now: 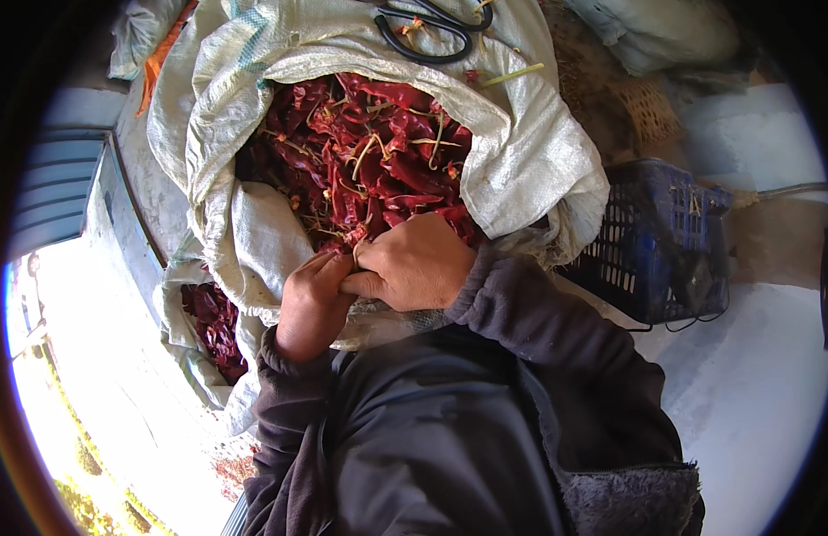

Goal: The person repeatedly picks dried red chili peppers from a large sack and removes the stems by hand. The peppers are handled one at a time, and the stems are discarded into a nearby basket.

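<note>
A large white woven sack (521,154) lies open before me, full of dried red chili peppers (387,154) with pale stems. At the near edge of the peppers my left hand (315,298) and my right hand (414,264) meet, fingertips together. Both pinch a dried red chili pepper (343,246), mostly hidden behind my fingers; only a bit of red and a pale stem end show. The sack's near rim runs beneath my wrists.
A smaller sack (176,335) of red peppers stands at the left. To the right is a blue plastic crate (655,234). Black-coated curved handles (424,50) lie on the far side of the big sack. A blue slatted shutter (59,181) is at far left.
</note>
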### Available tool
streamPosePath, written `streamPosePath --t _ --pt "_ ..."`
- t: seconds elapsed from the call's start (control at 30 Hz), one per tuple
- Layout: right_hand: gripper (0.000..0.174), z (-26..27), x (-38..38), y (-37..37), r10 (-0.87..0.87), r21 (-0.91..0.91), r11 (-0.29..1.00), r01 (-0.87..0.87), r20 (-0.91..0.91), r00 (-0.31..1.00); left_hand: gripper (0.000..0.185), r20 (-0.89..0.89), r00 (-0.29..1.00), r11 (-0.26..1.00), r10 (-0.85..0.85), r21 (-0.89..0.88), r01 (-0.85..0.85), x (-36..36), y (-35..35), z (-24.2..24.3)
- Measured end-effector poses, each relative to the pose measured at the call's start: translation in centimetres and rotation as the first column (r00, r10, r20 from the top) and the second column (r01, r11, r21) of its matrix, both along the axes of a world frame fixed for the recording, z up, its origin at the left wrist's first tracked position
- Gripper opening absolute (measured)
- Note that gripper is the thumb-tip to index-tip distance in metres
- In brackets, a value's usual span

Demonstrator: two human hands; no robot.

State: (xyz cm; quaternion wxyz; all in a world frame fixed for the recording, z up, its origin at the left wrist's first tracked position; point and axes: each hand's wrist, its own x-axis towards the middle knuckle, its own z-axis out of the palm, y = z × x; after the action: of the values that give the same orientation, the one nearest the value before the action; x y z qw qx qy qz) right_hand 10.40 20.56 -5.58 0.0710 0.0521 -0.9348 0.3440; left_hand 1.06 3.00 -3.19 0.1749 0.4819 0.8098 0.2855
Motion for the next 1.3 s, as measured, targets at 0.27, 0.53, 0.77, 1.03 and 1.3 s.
streamPosePath --t 0.27,0.53,0.77,1.03,1.3 --pt "0.034 -0.9 -0.2 1.1 0.049 -0.131 0.989 -0.069 -0.152 0.987 0.034 0.589 0.770 0.969 0.247 -0.143 -0.201 0.4 -0.4 0.6" --pt "0.031 -0.9 -0.7 0.6 -0.079 -0.017 0.997 0.077 -0.177 0.981 0.009 0.229 0.962 0.989 0.151 -0.025 -0.149 0.1 0.3 -0.6" --pt "0.028 -2.1 -0.8 -0.1 -0.156 0.013 0.984 0.175 -0.396 0.905 0.011 0.673 0.664 0.928 0.326 -0.093 -0.361 1.0 0.4 -1.1" --pt "0.022 -2.5 -0.8 0.6 -0.128 0.059 0.983 0.172 -0.446 0.886 0.019 0.803 0.513 0.931 0.305 -0.137 -0.339 0.4 -0.1 -0.3" --pt "0.027 -1.7 -1.5 -0.8 -0.266 -0.008 0.959 0.285 -0.379 0.886 0.016 0.740 0.577 0.841 0.346 0.028 -0.540 0.8 0.7 -1.5"
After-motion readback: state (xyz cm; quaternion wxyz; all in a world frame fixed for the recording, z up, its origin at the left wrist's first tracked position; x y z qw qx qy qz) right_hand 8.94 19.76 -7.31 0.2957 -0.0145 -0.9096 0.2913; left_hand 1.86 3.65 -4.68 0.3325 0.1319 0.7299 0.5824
